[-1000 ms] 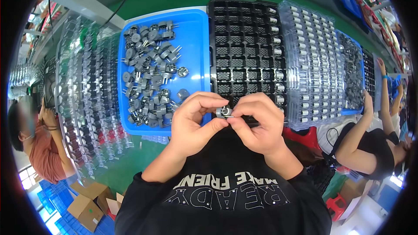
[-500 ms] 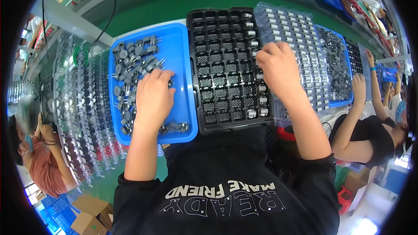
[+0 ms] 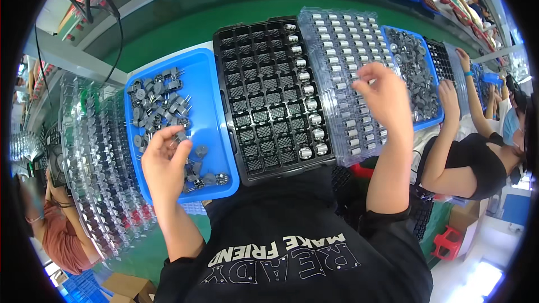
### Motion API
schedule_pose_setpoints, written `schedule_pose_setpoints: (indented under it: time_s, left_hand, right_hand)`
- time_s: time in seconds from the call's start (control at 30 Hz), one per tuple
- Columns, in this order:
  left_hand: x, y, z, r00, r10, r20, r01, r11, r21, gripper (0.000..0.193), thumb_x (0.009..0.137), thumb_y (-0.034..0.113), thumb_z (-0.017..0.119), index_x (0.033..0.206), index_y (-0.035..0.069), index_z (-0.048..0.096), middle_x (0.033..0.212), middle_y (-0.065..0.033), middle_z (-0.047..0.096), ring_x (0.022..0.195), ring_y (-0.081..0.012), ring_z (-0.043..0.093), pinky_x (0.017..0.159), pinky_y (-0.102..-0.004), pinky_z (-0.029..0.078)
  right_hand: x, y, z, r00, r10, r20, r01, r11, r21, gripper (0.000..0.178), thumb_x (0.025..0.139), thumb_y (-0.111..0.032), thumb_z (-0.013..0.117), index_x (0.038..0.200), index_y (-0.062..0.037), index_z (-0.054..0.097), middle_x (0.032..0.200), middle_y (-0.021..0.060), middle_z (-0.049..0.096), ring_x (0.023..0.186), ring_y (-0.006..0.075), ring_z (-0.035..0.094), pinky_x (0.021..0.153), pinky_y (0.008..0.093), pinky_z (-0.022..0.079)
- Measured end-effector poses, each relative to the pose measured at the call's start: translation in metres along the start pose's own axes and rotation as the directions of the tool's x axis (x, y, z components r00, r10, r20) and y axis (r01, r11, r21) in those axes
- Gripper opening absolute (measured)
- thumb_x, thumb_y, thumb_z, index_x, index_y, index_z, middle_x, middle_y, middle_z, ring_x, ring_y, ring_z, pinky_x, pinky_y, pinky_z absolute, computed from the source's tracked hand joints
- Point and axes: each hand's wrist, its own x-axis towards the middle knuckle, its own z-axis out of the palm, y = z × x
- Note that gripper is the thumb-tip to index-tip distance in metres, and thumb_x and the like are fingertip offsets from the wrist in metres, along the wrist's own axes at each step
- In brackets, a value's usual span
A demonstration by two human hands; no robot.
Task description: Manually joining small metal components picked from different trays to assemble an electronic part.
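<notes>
My left hand (image 3: pixel 167 163) is over the near part of a blue tray (image 3: pixel 223 157), thumb and forefinger closed on a small round grey part (image 3: pixel 181 136). Loose grey parts (image 3: pixel 160 101), some with metal pins, lie heaped in that tray. To its right is a black compartment tray (image 3: pixel 259 178); silver cylinders (image 3: pixel 311 104) fill its right-hand column, and one more stands beside the nearest one. My right hand (image 3: pixel 388 95) hovers at a clear plastic tray (image 3: pixel 331 101) with rows of silver cylinders. Its fingers are curled together, and what they hold is hidden.
Stacked clear trays (image 3: pixel 106 168) stand at the left. Right of the clear tray sits another blue tray (image 3: pixel 412 73) of grey parts, with co-workers' arms (image 3: pixel 449 101) close by. A green surface (image 3: pixel 236 11) runs behind. Black cables (image 3: pixel 118 39) hang at the upper left.
My right hand has gone from the black tray's right column to the clear tray. My left hand has drawn back from the heap with a grey part. The whole view has shifted.
</notes>
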Motion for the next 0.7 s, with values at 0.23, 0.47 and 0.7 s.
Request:
schedule_pose_setpoints:
  time_s: [0.23,0.47,0.7]
  left_hand:
    - [-0.015,-0.007,-0.011,0.99,0.028,0.14,0.053,0.838,-0.543,0.032,0.092,-0.006,0.066,0.123,-0.001,0.064,0.116,-0.0073,0.07,0.088,-0.0098,0.066,0.078,-0.024,0.053]
    - [-0.036,-0.002,-0.003,0.976,-0.075,0.204,0.211,0.551,-0.807,0.037,0.095,-0.001,0.064,0.131,0.0,0.059,0.126,-0.0159,0.065,0.088,-0.0201,0.067,0.08,-0.0334,0.058]
    - [-0.022,0.014,-0.014,0.97,0.112,0.216,0.134,0.494,-0.859,0.045,0.097,0.003,0.063,0.141,0.001,0.054,0.131,-0.014,0.064,0.092,-0.0171,0.066,0.083,-0.0324,0.056]
  right_hand:
    - [0.001,-0.021,0.025,0.998,-0.032,0.053,0.034,0.999,-0.026,0.022,0.075,-0.015,0.078,0.087,-0.0025,0.065,0.076,0.0121,0.066,0.073,0.0289,0.066,0.07,0.0393,0.053]
    - [-0.008,0.01,0.037,0.988,-0.117,0.105,0.095,0.977,0.193,0.014,0.077,-0.002,0.067,0.091,-0.0019,0.072,0.083,0.0095,0.069,0.079,0.02,0.067,0.074,0.0315,0.053]
    - [-0.013,0.014,0.003,0.958,-0.25,0.143,0.237,0.966,0.102,0.024,0.081,0.009,0.063,0.102,-0.0012,0.068,0.1,0.0092,0.062,0.089,0.0206,0.061,0.08,0.0309,0.05]
